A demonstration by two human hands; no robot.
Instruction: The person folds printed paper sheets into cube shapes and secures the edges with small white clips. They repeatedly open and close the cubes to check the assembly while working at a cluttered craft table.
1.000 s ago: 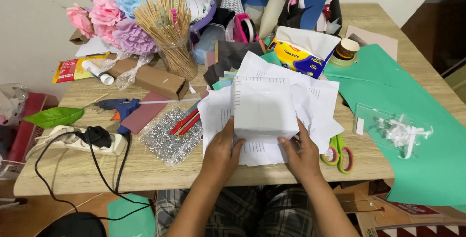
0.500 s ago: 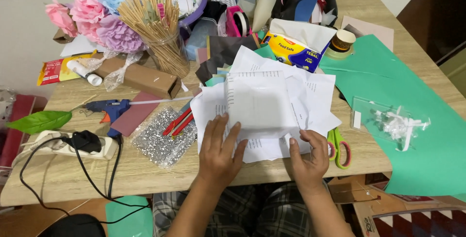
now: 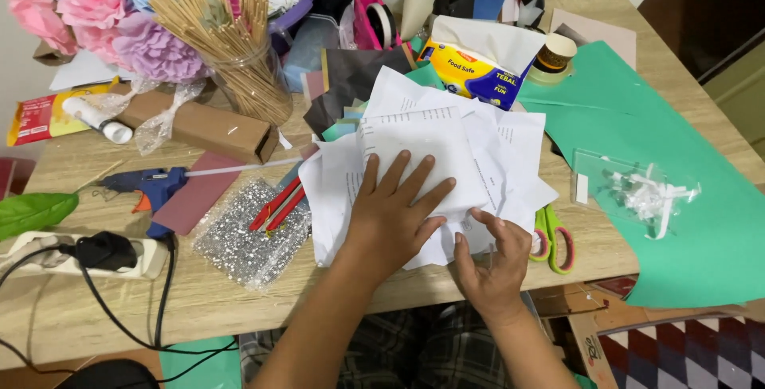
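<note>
Scissors (image 3: pixel 552 237) lie right of papers (image 3: pixel 446 158); glue gun (image 3: pixel 147 186) left.

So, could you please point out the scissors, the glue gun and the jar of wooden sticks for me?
scissors (image 3: pixel 555 239), head view, on the green and red handle loops.
glue gun (image 3: pixel 147 182), head view, on the blue body.
jar of wooden sticks (image 3: pixel 253 86), head view, on the glass wall.
</note>
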